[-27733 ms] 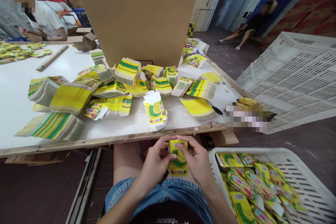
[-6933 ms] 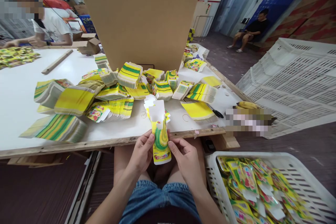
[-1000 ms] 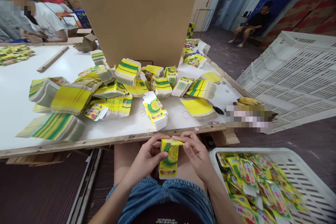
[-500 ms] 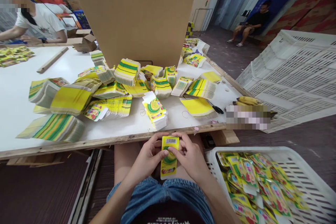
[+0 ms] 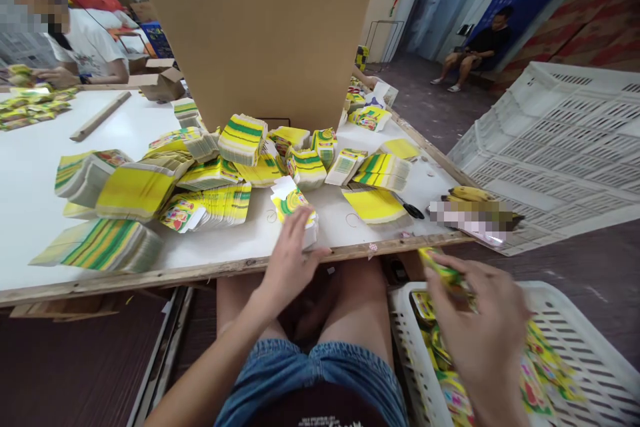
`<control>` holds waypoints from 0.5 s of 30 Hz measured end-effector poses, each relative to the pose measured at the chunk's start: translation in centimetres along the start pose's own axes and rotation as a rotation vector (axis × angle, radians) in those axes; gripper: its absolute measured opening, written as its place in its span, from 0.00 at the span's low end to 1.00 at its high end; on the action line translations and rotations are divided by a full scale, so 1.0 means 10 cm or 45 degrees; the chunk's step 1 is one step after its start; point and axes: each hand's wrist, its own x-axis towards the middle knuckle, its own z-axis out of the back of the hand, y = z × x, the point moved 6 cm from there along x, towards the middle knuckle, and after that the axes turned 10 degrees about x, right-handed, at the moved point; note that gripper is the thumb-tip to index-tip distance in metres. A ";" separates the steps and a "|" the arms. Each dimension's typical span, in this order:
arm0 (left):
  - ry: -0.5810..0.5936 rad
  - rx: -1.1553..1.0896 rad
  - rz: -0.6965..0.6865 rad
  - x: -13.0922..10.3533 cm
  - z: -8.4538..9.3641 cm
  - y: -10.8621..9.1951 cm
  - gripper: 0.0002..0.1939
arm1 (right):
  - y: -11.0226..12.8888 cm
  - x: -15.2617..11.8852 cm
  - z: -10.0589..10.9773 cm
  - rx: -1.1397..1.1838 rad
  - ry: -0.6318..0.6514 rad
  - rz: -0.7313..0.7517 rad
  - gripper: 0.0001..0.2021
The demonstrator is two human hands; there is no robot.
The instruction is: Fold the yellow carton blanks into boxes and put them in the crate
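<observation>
My left hand (image 5: 290, 263) reaches over the table's front edge, its fingers on the near end of a small stack of yellow-green cards (image 5: 293, 203); its thumb is spread away from the fingers. My right hand (image 5: 483, 320) is above the white basket (image 5: 550, 297) on the right, with a yellow-green packet (image 5: 440, 267) between thumb and fingers. Inside the basket lie many similar packets (image 5: 537, 380), partly hidden by that hand.
Stacks of yellow cards (image 5: 135, 190) cover much of the white table (image 5: 30, 180). A brown cardboard panel (image 5: 250, 27) rises behind. Scissors (image 5: 413, 209), bananas (image 5: 470, 194) and white crates (image 5: 555, 147) are to the right. One person sits left, another far right.
My hands have parted from the packet over my lap. The left moved up to the small stack; the right carried the packet right, over the basket.
</observation>
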 end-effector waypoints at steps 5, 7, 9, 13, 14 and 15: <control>0.009 0.345 0.021 0.13 -0.08 0.45 0.29 | -0.19 -0.01 0.08 -0.005 0.046 -0.062 0.18; -0.002 0.348 0.000 0.10 -0.09 0.47 0.21 | -0.16 -0.09 -0.18 0.252 0.210 -0.150 0.16; -0.020 0.326 -0.017 0.05 -0.06 0.43 0.16 | -0.09 -0.19 -0.50 0.484 0.367 -0.316 0.14; -0.114 0.127 -0.092 -0.11 0.08 0.26 0.16 | 0.10 -0.37 -1.01 0.906 0.556 -0.619 0.18; -0.133 0.064 -0.152 -0.18 0.11 0.19 0.17 | 0.13 -0.39 -1.09 1.002 0.555 -0.681 0.19; -0.124 0.009 -0.233 -0.26 0.11 0.11 0.19 | 0.14 -0.41 -1.15 1.099 0.535 -0.743 0.20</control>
